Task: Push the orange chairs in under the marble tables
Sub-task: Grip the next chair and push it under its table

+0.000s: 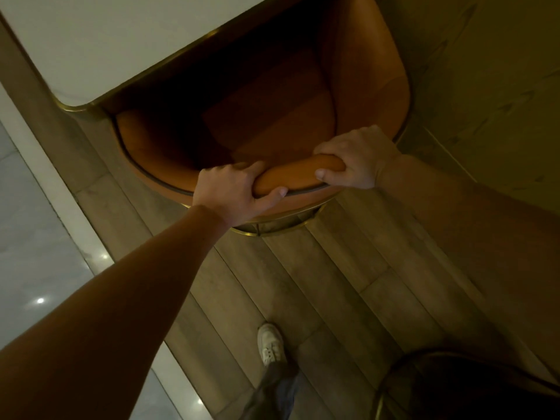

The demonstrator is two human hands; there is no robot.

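Gripping orange chair (300, 174) backrest: left hand (231, 192), right hand (356, 159).

Wood plank floor (333, 283); pale tiles (30, 237) left; white shoe (270, 344).

Bare-armed down to left hand (233, 192) and right hand (354, 159); shod in an off-white lace-up sneaker (270, 344) under a loose dark grey-blue trouser leg (272, 392).

Smooth leather-like orange chair (194, 147); brass-edged matt table (100, 43); wood-plank floor (348, 268).
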